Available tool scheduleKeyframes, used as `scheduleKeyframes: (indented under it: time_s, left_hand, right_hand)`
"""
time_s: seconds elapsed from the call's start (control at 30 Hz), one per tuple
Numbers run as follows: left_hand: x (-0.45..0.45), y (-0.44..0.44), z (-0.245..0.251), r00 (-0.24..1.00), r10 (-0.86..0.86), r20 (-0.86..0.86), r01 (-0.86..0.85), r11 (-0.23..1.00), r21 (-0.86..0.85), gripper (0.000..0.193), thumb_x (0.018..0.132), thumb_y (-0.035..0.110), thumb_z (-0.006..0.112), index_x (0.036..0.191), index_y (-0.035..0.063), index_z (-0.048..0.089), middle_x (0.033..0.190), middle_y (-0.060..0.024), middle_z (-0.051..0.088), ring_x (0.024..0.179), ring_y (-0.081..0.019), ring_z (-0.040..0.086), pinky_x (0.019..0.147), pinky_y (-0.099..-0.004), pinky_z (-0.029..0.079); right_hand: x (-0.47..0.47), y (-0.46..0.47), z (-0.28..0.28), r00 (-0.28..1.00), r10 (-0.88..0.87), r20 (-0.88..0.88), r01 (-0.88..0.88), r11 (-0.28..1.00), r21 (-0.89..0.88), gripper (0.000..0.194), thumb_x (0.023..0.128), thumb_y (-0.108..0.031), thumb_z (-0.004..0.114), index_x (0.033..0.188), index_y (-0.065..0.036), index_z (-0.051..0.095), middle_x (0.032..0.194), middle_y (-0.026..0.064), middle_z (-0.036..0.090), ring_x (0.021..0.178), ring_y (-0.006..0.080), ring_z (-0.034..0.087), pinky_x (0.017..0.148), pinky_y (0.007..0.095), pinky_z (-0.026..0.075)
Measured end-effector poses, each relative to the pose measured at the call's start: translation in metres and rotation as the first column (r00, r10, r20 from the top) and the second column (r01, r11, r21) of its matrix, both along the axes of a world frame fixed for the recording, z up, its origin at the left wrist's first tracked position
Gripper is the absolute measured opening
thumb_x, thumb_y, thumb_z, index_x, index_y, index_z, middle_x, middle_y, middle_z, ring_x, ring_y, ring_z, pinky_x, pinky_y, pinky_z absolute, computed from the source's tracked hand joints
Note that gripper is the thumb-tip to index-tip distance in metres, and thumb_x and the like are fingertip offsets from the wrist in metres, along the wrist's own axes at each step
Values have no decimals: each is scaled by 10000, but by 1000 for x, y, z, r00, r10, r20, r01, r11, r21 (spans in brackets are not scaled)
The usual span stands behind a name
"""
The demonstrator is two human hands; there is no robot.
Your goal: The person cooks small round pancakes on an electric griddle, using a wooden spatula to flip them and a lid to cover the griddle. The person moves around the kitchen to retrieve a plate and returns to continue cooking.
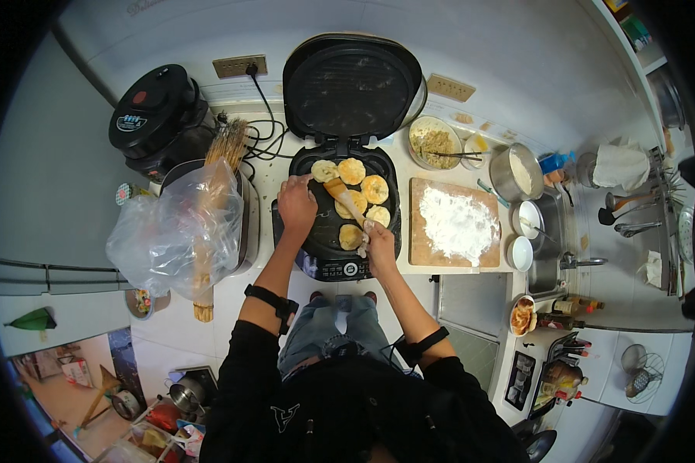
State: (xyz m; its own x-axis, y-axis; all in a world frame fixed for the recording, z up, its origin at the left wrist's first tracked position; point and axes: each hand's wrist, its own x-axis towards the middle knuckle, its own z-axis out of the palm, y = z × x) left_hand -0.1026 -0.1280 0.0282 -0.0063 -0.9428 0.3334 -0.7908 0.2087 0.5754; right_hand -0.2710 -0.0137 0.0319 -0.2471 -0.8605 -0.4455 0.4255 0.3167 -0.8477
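An electric griddle [321, 223] stands with its lid [353, 87] raised, and several small round browned cakes [375, 189] lie on its black plate. My right hand [377, 246] grips a wooden spatula [347, 199], whose broad end lies over the upper left cakes. My left hand [297, 202] is at the plate's left rim, its fingertips close to the upper left cake [324, 171]; whether they touch it is unclear. It holds nothing that I can see. One browner cake [350, 237] sits near the front of the plate, beside my right hand.
Right of the griddle are a floured wooden board [414, 254], a bowl of filling [434, 139] with chopsticks, a metal pot of flour [512, 173], white bowls [520, 253] and a sink [541, 275]. A plastic bag [168, 231] and a black electric cooker [156, 116] stand left.
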Motion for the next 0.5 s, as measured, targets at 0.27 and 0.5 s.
scheduleKeyframes:
  time_s: [0.27,0.5]
  left_hand:
    - [-6,-45,-19,952,-81,295,136,976,-170,243,761,24,635,981,99,706,920,-58,606,936,-244,565,828,-369,428]
    - [-4,-70,-23,895,-152,419,252,948,-193,159,769,103,639,916,108,701,859,-47,589,909,-237,563,808,-372,423]
  right_hand:
    - [-5,-4,3,997,-18,70,16,999,39,141,990,-171,527,935,-63,599,643,-44,470,488,71,392,431,228,365]
    - [-11,-4,3,997,-11,75,7,999,50,156,989,-198,535,935,-68,602,635,-39,480,463,76,402,412,236,359]
